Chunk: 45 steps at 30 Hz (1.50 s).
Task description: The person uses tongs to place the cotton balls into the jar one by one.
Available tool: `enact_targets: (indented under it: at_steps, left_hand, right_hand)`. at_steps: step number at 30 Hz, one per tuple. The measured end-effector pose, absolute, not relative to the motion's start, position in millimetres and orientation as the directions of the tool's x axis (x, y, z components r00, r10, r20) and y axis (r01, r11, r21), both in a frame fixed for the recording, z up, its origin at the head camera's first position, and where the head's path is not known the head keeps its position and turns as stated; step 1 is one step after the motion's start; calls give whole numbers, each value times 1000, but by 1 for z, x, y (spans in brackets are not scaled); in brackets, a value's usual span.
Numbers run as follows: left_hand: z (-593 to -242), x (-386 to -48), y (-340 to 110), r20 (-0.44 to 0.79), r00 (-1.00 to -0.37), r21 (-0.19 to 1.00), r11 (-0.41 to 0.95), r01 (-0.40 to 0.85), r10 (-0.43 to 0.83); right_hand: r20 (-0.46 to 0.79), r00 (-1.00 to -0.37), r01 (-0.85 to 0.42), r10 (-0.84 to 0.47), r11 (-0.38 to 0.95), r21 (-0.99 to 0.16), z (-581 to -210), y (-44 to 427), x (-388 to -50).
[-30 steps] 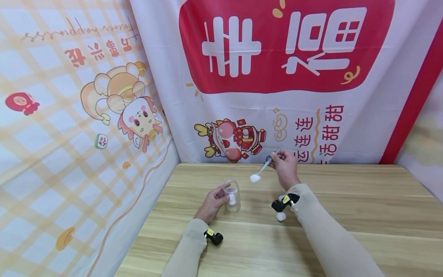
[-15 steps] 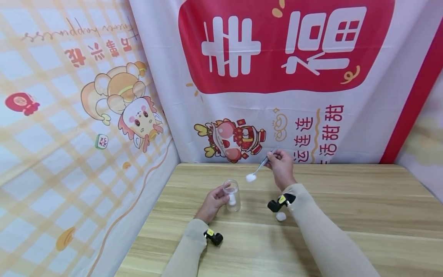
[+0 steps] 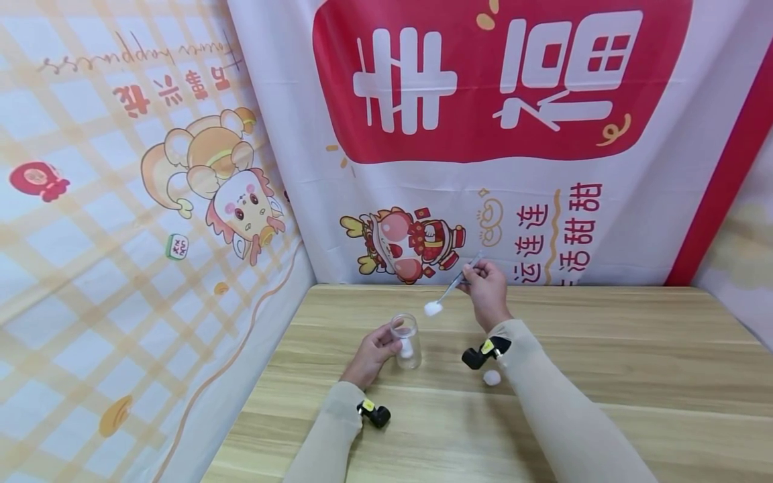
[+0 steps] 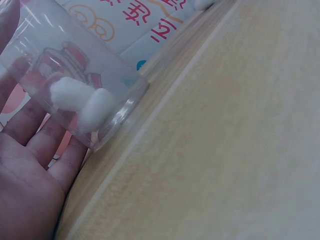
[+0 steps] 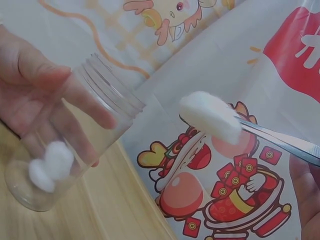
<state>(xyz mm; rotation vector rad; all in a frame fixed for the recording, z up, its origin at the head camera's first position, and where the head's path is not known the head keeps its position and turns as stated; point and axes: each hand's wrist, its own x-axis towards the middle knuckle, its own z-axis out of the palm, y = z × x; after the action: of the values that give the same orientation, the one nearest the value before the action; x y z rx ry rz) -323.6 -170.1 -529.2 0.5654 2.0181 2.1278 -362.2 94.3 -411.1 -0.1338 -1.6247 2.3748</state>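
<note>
My left hand [image 3: 370, 355] grips a clear, lidless jar [image 3: 413, 355] that stands upright on the table, its thumb and fingers round the side. Two white cotton balls [image 5: 59, 160] lie at the jar's bottom in the right wrist view. My right hand [image 3: 489, 298] pinches thin metal tweezers [image 3: 449, 289]. Their tips clasp another cotton ball [image 5: 210, 117], held in the air just right of the jar's mouth and a little above it, apart from the rim. Most of the right hand is out of the right wrist view.
One loose cotton ball [image 3: 492, 378] lies on the wooden table [image 3: 604, 355] near my right wrist. Behind the table's back edge hangs a printed cloth [image 3: 392, 174]; a checked one [image 3: 121, 282] covers the left side. Both wrists carry small black cameras.
My right hand has moved left, bringing the tweezers and cotton ball closer to the jar. White pieces beside the right wrist camera have passed out of sight behind the arm. The left hand stays put.
</note>
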Motion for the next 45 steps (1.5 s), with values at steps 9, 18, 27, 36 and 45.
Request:
enact_targets:
  at_steps: [9, 18, 27, 36, 45]
  left_hand:
    - [-527, -323, -169, 158, -922, 987, -68, 143, 354]
    - [-529, -325, -168, 154, -929, 988, -62, 142, 337]
    - [-530, -324, -167, 157, -930, 987, -64, 144, 333]
    - [-531, -324, -168, 168, -926, 986, -79, 150, 339]
    - [-529, -323, -168, 169, -921, 985, -83, 149, 351]
  right_hand:
    - [82, -964, -172, 252, -359, -918, -411, 88, -362]
    - [58, -974, -138, 219, -368, -919, -412, 80, -362]
    - [60, -974, -136, 219, -353, -926, -412, 74, -360]
    - [48, -974, -131, 223, -370, -920, -417, 64, -361]
    - [77, -979, -140, 191, -346, -928, -417, 48, -357]
